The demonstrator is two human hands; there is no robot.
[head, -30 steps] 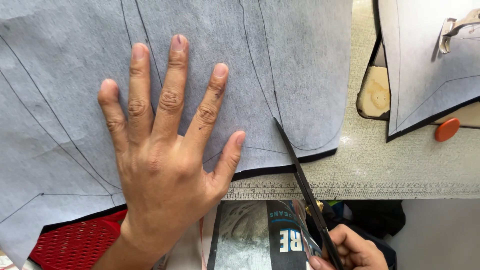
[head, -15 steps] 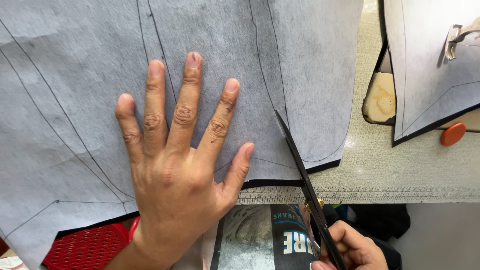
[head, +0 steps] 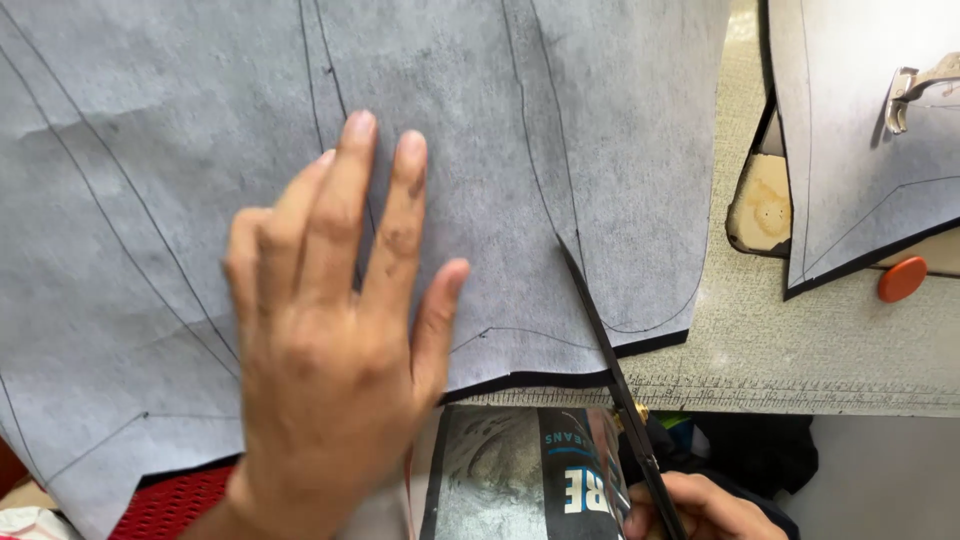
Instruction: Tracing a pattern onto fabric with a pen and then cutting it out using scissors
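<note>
Grey pattern fabric (head: 300, 130), marked with dark curved lines, lies spread on a speckled table (head: 800, 350). Black scissors (head: 610, 370), gripped in the right hand (head: 700, 510), slice into its lower edge. The left hand (head: 330, 340), fingers extended together, hovers above the cloth, holding nothing.

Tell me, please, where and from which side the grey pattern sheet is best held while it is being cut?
Probably press flat from above on the grey pattern sheet, left of the scissors, where the left hand is. It lies limp on the table; its near edge overhangs.
</note>
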